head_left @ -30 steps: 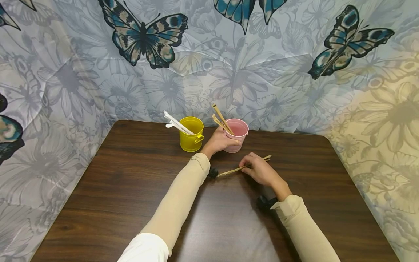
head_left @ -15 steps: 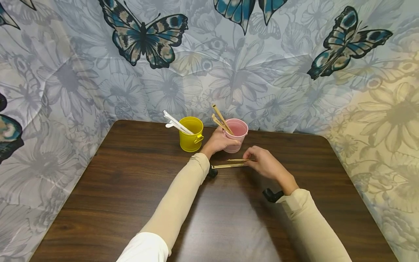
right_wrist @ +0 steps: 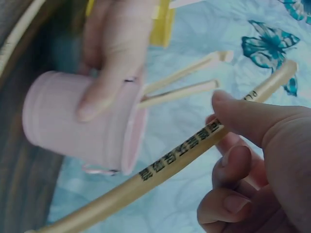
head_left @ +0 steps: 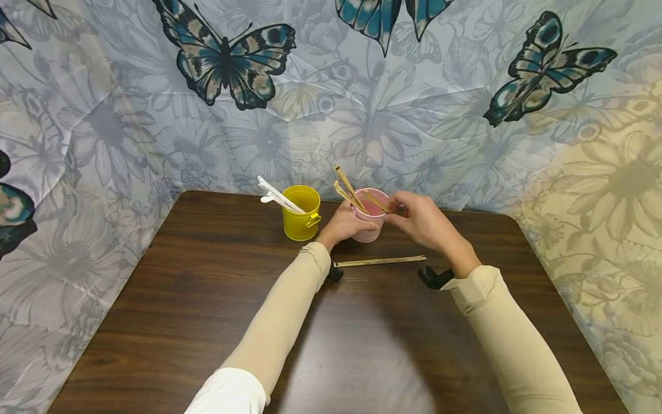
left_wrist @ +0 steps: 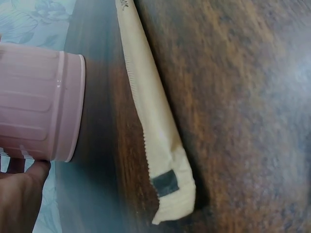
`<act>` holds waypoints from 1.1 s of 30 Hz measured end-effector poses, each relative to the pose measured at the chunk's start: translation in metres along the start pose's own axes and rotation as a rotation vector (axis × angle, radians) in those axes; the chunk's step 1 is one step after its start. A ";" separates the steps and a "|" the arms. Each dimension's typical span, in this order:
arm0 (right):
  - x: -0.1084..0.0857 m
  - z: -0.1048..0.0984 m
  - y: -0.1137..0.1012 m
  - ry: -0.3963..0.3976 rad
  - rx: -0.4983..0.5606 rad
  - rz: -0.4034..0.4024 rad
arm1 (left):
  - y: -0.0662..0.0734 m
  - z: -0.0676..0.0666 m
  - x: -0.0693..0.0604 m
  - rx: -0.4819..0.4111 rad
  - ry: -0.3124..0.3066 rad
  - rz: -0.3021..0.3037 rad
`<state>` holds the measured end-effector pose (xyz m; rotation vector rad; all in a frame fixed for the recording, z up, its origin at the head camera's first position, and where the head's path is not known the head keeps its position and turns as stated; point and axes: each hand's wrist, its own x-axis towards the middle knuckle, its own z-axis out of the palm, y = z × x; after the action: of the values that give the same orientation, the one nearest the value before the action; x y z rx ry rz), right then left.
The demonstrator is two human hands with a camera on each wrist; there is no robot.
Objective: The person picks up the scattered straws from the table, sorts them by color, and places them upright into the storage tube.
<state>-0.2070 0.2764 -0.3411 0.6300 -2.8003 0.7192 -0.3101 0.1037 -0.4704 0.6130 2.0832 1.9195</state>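
Observation:
My left hand grips the side of a small pink bucket, its thumb across the bucket's front. Several straws in brown paper wrappers lean out of the bucket's left side. Beside the rim, my right hand pinches another paper-wrapped straw between thumb and fingers. Printed characters run along it in the right wrist view, where it slants past the bucket's mouth. One more wrapped straw lies flat on the table in front of the bucket, close to the left wrist camera.
A yellow bucket stands just left of the pink one, with white-wrapped straws leaning out of it. Both are near the back edge of the dark wooden table. A butterfly-print cloth hangs behind.
The right hand has lifted one wrapped straw off the table and carried it up to the pink bucket's rim. The other straw stays on the table. The left hand keeps its grip.

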 end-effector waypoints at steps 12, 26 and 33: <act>0.042 -0.011 -0.025 0.162 0.062 -0.053 | 0.015 -0.003 -0.009 -0.004 -0.021 -0.011; 0.073 0.001 -0.015 0.322 0.318 0.113 | 0.033 -0.009 -0.017 0.045 -0.071 -0.004; 0.081 0.009 -0.008 0.384 0.427 0.126 | 0.015 -0.003 -0.007 0.043 -0.015 0.001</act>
<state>-0.2766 0.2366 -0.3231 0.3285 -2.3596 1.3262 -0.3030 0.0983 -0.4559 0.6352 2.1209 1.8693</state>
